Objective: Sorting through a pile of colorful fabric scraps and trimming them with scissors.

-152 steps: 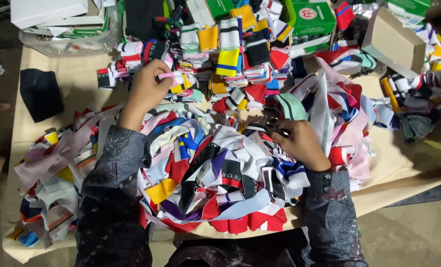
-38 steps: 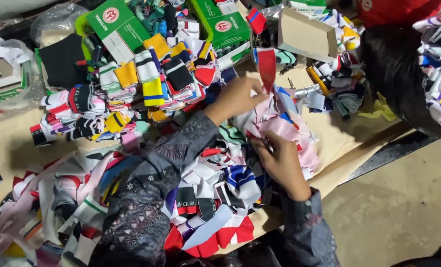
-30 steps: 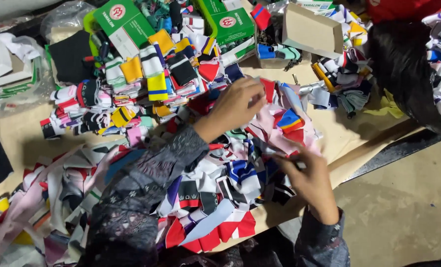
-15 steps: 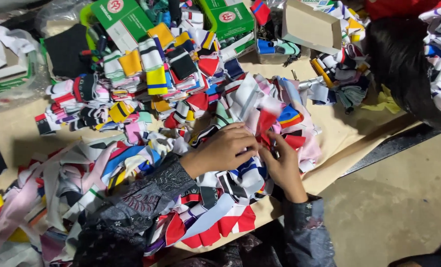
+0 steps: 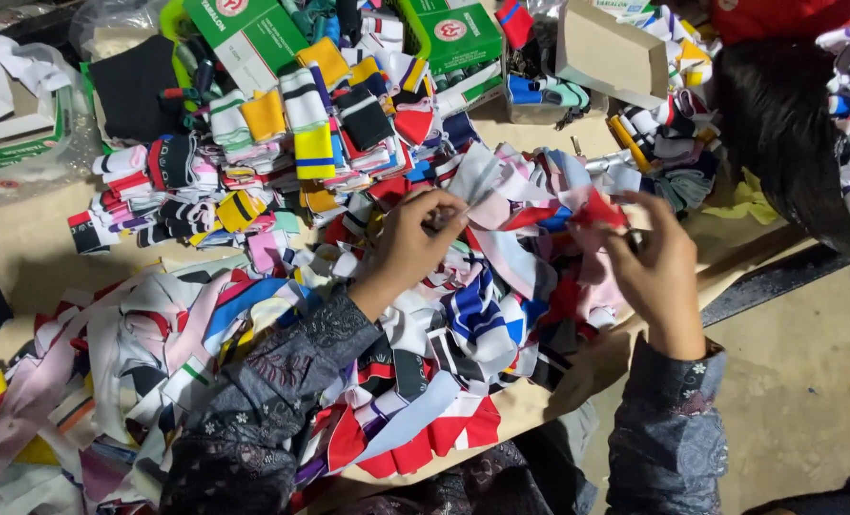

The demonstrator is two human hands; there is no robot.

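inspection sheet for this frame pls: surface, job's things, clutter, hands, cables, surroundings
Surface: tan table, mostly buried under fabric.
Job's things: loose heap of striped fabric pieces under both hands; a grey-white piece pinched at the left hand's fingers, a red piece at the right hand's fingertips.
Clutter: folded stacks of coloured pieces behind the heap; green boxes; open cardboard box; plastic bag of white items; a black fabric piece.
Hands: left hand closed on the grey-white piece; right hand pinching the red piece.
Cables: nothing seen.
Surroundings: concrete floor at right; another person's dark hair at top right.
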